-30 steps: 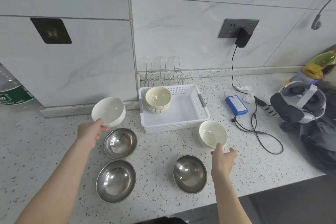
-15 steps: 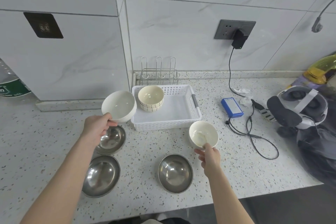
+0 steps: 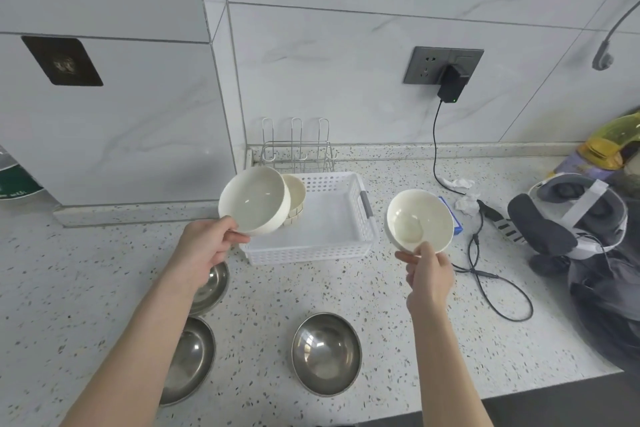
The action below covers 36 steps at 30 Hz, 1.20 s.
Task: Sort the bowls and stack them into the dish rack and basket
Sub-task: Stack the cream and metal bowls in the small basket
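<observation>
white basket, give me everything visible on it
The white rectangular plastic basket sits on the speckled countertop, just in front of the wire dish rack. Its walls are perforated with rows of small holes; a grey handle shows on the right side. A cream ribbed bowl sits in its back-left corner; the rest of its floor is bare. The left hand holds a white ceramic bowl over its left edge, hiding that side.

Speckled countertop (image 3: 104, 281) occupied by: white basket (image 3: 311, 253) centre, wire rack (image 3: 298, 152) behind, three steel bowls (image 3: 325, 354) near, headset (image 3: 568, 218) right.
</observation>
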{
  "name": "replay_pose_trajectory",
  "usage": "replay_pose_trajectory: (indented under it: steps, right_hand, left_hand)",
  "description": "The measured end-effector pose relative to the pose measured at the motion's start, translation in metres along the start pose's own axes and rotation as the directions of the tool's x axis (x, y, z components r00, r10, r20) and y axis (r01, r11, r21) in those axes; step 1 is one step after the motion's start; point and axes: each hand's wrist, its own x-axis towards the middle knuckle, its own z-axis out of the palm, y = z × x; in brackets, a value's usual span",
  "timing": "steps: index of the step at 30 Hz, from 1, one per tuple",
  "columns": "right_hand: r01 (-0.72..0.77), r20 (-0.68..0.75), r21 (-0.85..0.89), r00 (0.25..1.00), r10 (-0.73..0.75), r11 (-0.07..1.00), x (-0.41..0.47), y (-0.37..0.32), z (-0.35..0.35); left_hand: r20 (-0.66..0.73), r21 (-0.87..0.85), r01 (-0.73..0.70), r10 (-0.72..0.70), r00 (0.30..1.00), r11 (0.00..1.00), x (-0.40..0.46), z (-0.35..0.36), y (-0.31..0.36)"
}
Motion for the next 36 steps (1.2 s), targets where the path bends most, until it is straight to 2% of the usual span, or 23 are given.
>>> replay_pose_trajectory:
  steps: [6,13,25,36]
  right_hand:
    - [0.206,0.199,-0.216,0.966,-0.164,0.954,0.004,-0.005,0.04]
    - [0.252,0.387,-0.464,0.92,-0.062,0.849,0.032,-0.011,0.085]
    - [0.223,0.361,-0.636,0.932,0.029,0.739,0.075,0.019,0.129]
    - [0.308,0.383,-0.712,0.924,-0.019,0.631,0.075,0.034,0.136]
  left_hand:
    - [0.065,-0.047,0.01,-0.007,0.998,0.999,0.005,0.023,0.021]
    - [0.081,0.016,0.001,-0.003,0.997,1.0,0.02,0.038,0.03]
    - [0.082,0.049,0.036,-0.04,0.996,0.998,0.04,0.051,0.024]
    - [0.008,0.094,0.051,-0.052,0.999,0.994,0.047,0.053,0.024]
